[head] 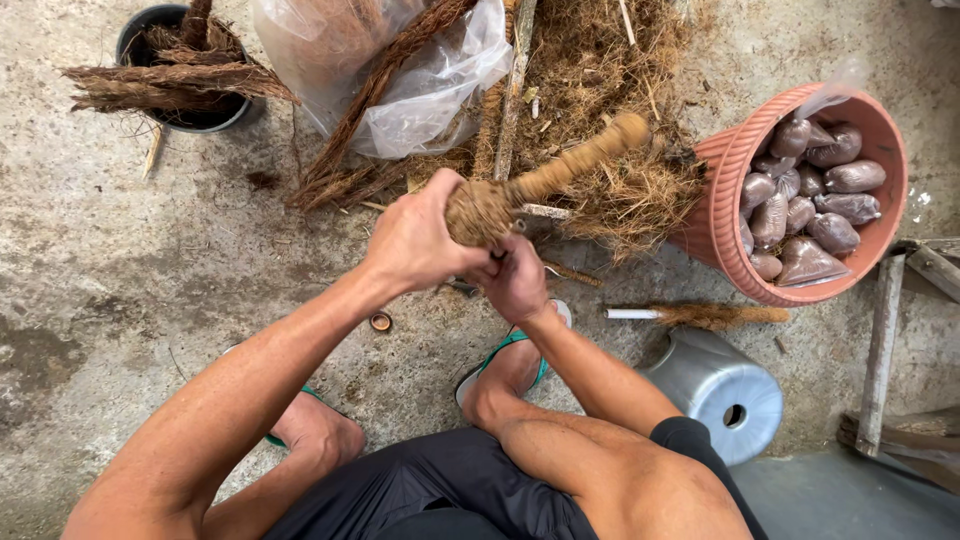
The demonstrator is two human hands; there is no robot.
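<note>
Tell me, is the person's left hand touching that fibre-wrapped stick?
Touching. The head view shows the left hand closed around the bulging end of the fibre-wrapped stick, fingers pressed into the fibre with no gap. The right hand sits just below it.

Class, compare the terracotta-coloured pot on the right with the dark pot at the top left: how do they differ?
The terracotta pot is larger, ribbed and tipped on its side; the dark pot is smaller, smooth and upright. The terracotta pot holds small clear bags of brown material; the dark pot holds stiff fibre bundles that stick out over its rim. Both are round and stand on the concrete floor.
</note>
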